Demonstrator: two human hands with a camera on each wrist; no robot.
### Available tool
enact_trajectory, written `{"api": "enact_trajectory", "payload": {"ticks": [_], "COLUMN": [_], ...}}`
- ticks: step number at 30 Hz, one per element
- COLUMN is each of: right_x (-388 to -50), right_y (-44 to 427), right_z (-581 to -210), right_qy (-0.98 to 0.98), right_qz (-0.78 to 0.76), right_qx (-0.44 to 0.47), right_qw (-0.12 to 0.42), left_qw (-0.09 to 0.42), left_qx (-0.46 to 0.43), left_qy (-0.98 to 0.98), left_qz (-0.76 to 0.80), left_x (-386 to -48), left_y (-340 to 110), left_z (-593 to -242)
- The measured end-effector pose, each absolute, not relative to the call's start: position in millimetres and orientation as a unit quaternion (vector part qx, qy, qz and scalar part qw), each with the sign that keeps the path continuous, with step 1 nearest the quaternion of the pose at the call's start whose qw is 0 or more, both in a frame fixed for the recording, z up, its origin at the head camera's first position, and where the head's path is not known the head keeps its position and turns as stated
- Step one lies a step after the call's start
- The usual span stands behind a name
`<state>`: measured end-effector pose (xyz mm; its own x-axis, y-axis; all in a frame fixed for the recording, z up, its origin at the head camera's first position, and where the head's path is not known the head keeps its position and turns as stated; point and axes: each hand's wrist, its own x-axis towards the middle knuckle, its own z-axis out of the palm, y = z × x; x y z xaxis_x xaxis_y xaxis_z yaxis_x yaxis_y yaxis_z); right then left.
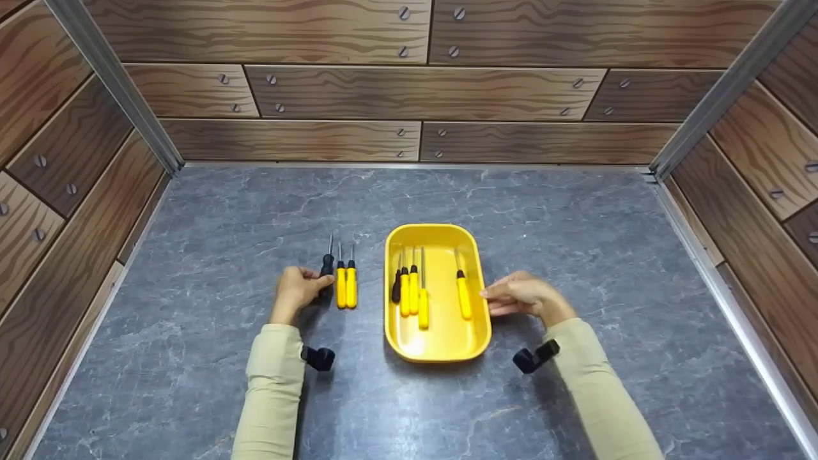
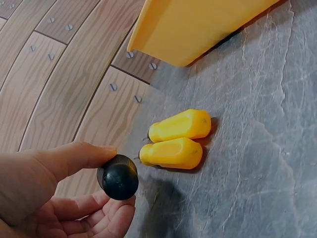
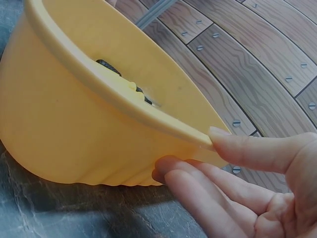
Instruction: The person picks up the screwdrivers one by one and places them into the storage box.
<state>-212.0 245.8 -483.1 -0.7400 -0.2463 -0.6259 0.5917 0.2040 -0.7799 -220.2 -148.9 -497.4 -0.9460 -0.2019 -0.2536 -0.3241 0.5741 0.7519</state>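
Black screwdriver [image 1: 327, 263] sits pinched between thumb and fingers of the left hand [image 1: 298, 289], its shaft pointing away from the person, parallel to two yellow screwdrivers [image 1: 341, 289]. Beyond these, rightward, lies the yellow box [image 1: 442, 287], its right rim gripped by the right hand [image 1: 525, 295].

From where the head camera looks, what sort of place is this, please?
Probably a small work booth: a grey marbled work surface, wood-patterned panels around its left, back and right sides, and metal posts at the corners.
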Motion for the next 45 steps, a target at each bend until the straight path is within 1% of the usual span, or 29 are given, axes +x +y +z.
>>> {"api": "enact_trajectory", "payload": {"ticks": [9,45], "right_x": [-211.6,-211.2], "right_y": [246.5,246.4], "right_z": [-482.7,-483.3], "right_qy": [0.697,0.701], "right_qz": [-0.621,-0.618], "right_qx": [0.119,0.118], "right_qw": [0.338,0.337], "left_qw": [0.088,0.084], "left_qx": [-0.148,-0.114], "left_qy": [0.882,0.887], "left_qz": [0.439,0.439], "left_x": [-220.8,-213.5], "left_y": [-148.1,-136.6], "left_z": [-496.4,-483.0]}}
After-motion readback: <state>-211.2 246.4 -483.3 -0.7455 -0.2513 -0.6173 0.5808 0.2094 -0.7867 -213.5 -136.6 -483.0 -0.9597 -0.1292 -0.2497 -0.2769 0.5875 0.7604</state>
